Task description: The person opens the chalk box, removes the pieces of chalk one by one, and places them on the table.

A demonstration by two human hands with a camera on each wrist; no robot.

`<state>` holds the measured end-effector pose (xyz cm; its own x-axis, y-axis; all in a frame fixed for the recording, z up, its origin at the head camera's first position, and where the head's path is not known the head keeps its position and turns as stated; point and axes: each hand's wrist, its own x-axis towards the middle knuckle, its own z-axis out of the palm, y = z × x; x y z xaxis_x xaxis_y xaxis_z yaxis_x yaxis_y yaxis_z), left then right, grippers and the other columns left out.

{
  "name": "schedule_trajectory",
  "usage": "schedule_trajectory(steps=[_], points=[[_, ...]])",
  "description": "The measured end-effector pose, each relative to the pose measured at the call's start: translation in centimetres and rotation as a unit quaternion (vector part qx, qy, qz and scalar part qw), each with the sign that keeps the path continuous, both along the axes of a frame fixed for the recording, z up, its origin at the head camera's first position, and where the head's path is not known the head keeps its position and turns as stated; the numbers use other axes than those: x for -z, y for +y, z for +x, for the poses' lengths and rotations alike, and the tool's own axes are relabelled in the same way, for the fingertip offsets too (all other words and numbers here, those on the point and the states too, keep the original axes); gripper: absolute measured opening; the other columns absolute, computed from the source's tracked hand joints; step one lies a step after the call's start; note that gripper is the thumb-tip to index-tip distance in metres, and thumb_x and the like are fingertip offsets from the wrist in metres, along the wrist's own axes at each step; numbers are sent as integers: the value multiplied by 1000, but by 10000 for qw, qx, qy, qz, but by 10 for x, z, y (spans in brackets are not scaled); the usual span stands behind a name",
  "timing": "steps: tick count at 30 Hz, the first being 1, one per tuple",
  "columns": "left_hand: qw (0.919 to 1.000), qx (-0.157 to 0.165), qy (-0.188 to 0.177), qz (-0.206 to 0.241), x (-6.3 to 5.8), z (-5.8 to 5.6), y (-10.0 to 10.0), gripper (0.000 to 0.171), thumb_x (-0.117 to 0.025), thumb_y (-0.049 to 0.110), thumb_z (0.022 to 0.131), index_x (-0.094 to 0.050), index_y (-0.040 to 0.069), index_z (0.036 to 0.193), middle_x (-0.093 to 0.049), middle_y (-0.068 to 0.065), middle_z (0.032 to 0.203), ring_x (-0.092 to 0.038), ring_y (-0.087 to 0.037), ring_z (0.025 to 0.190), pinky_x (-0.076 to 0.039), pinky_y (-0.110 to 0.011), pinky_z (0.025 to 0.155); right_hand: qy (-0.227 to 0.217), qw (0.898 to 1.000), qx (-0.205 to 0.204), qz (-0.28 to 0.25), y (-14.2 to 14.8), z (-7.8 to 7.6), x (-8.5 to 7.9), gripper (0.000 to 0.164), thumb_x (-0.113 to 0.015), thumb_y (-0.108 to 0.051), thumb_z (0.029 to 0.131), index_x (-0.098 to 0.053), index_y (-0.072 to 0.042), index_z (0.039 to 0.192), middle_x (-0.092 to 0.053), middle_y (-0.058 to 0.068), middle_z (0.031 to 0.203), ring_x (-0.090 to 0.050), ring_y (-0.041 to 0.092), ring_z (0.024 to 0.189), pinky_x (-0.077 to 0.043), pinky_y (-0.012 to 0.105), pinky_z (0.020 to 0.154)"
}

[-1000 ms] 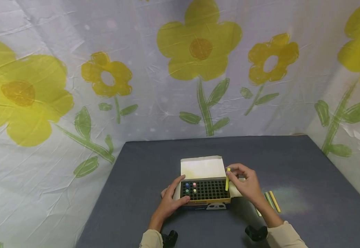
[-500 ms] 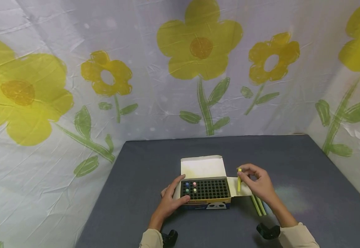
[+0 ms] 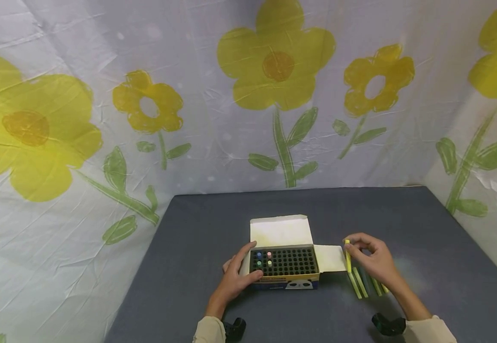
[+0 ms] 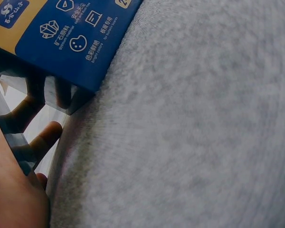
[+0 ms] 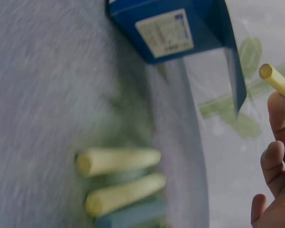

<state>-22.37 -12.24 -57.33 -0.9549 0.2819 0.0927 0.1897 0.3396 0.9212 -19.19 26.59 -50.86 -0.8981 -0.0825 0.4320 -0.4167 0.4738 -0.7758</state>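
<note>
A chalk box (image 3: pixel 274 286) with a panda on its front stands open on the dark table. Its black insert (image 3: pixel 293 262) has rows of holes, and several sticks of chalk, blue, pink, green and pale, stand at its left end. My left hand (image 3: pixel 234 276) holds the box by its left side, thumb at the front edge. To the right of the box, my right hand (image 3: pixel 376 261) pinches a yellow chalk (image 3: pixel 348 257) upright near its top. That same chalk (image 5: pixel 278 81) points past the fingertips in the right wrist view.
Several loose chalks (image 3: pixel 354 287) lie right of the box, below the right hand; some are partly hidden by the hand and wrist. The white lid (image 3: pixel 280 231) is folded back, and a side flap (image 3: pixel 330 258) sticks out right. A flowered cloth (image 3: pixel 214 143) hangs behind the table.
My right hand has moved right with the yellow chalk, from the insert's right end, across the side flap, to above the loose chalks. The left hand and box have stayed put.
</note>
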Motion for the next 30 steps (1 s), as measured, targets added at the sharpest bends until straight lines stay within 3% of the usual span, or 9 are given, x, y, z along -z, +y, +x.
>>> schedule_trajectory(steps=[4, 11, 15, 22, 30], points=[[10000, 1, 34, -22, 0, 1, 0, 75, -79, 37, 86, -43, 49, 151, -41, 1, 160, -12, -41, 143, -28, -70, 101, -84, 9999, 128, 74, 12, 4, 5, 15, -66, -2, 97, -71, -5, 111, -69, -3, 73, -64, 11, 77, -46, 30, 73], [9999, -95, 41, -96, -2, 1, 0, 74, -79, 40, 85, -43, 50, 150, -43, 0, 159, -15, -41, 140, -29, -68, 98, -661, 9952, 556, 455, 35, 8, 9, 20, -65, -15, 101, -70, -2, 116, -71, -5, 79, -63, 6, 81, -48, 34, 75], [9999, -99, 6, -98, -2, 1, 1, 74, -79, 40, 85, -44, 51, 149, -43, 2, 159, -15, -40, 140, -29, -68, 99, -973, 9912, 608, 656, 50, 12, 10, 25, -64, -18, 102, -69, -2, 121, -72, -3, 83, -62, -1, 84, -50, 38, 76], [9999, -116, 26, -104, -2, 2, 0, 74, -79, 40, 85, -44, 49, 149, -44, 0, 159, -16, -41, 140, -29, -68, 98, -1525, 9830, 565, 856, 71, 16, 13, 32, -60, -26, 104, -67, -4, 126, -71, 0, 90, -62, -3, 86, -49, 31, 72], [9997, -167, 5, -191, -2, 1, 1, 74, -80, 41, 84, -44, 51, 148, -43, 2, 159, -14, -40, 141, -30, -68, 98, -1891, 9765, 496, 905, 86, 19, 21, 34, -59, -30, 105, -67, -4, 125, -72, 15, 110, -62, -3, 85, -50, 32, 68]])
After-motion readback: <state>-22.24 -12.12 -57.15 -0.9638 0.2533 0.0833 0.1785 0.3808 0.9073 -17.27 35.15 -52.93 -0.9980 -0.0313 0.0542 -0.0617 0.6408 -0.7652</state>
